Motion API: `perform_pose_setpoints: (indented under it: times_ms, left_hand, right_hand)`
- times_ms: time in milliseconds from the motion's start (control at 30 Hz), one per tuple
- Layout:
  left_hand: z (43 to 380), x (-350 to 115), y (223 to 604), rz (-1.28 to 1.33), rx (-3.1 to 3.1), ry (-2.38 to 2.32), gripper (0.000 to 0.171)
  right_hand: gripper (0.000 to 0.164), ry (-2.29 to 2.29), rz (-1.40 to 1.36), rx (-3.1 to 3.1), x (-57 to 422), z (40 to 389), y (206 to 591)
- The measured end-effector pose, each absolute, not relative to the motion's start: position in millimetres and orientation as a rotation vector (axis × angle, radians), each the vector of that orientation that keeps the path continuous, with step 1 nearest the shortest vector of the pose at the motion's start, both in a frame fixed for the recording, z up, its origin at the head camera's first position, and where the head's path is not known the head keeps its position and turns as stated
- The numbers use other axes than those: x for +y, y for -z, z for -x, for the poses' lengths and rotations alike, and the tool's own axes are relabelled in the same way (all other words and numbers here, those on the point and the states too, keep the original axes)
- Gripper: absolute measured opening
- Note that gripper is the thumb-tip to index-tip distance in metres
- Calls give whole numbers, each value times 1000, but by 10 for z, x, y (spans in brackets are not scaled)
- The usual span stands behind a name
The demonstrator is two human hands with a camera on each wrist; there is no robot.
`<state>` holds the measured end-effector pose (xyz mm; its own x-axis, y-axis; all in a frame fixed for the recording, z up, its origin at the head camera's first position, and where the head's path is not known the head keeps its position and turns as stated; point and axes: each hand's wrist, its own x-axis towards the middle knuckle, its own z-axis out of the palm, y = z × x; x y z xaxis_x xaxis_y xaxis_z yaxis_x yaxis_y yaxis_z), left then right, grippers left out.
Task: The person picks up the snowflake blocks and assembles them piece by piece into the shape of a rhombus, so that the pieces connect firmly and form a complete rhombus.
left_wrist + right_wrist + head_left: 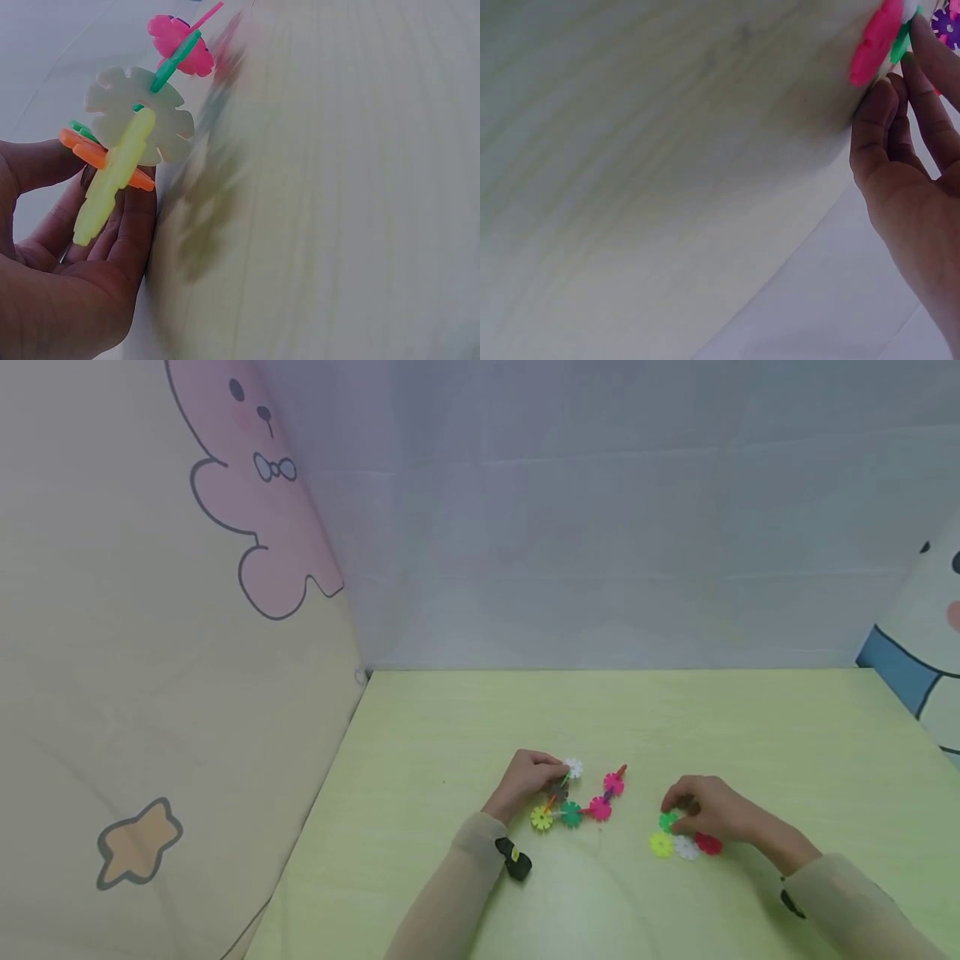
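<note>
My left hand [531,774] pinches the far left end of a chain of interlocking plastic snowflake discs, close to its white disc [573,768]. The chain bends through an orange disc, a yellow disc [542,818], a green disc [572,815] and pink discs [600,808]. In the left wrist view, thumb and fingers are at an orange disc [91,154] behind the yellow one. To the right, my right hand [712,808] pinches a loose green snowflake disc [667,821] between thumb and finger. Beside it lie loose yellow [662,845], white [686,847] and red [708,843] discs.
The pale yellow-green table [420,718] carries the discs. A light curtain [600,527] hangs along its back edge. At the left stands a beige wall panel [150,693] with cartoon prints, and a printed figure [930,635] shows at the right.
</note>
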<state>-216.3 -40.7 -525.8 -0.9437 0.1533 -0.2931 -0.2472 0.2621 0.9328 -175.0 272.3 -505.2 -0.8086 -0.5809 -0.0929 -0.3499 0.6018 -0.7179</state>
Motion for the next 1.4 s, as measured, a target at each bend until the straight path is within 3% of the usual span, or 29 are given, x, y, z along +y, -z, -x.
perform_pose_setpoints:
  times_ms: [300, 1000, 1400]
  left_hand:
    - [2172, -413, 5260, 76, 2237, -1703, 14]
    - [2151, -392, 5280, 92, 2235, -1708, 14]
    - [2135, -364, 5272, 89, 2236, -1703, 14]
  right_hand:
    - [25, 1023, 767, 2511, 2720, 1759, 5062]
    - [14, 1071, 763, 2611, 2618, 2019, 4892]
    - [12, 1269, 631, 2759, 2227, 2173, 4842]
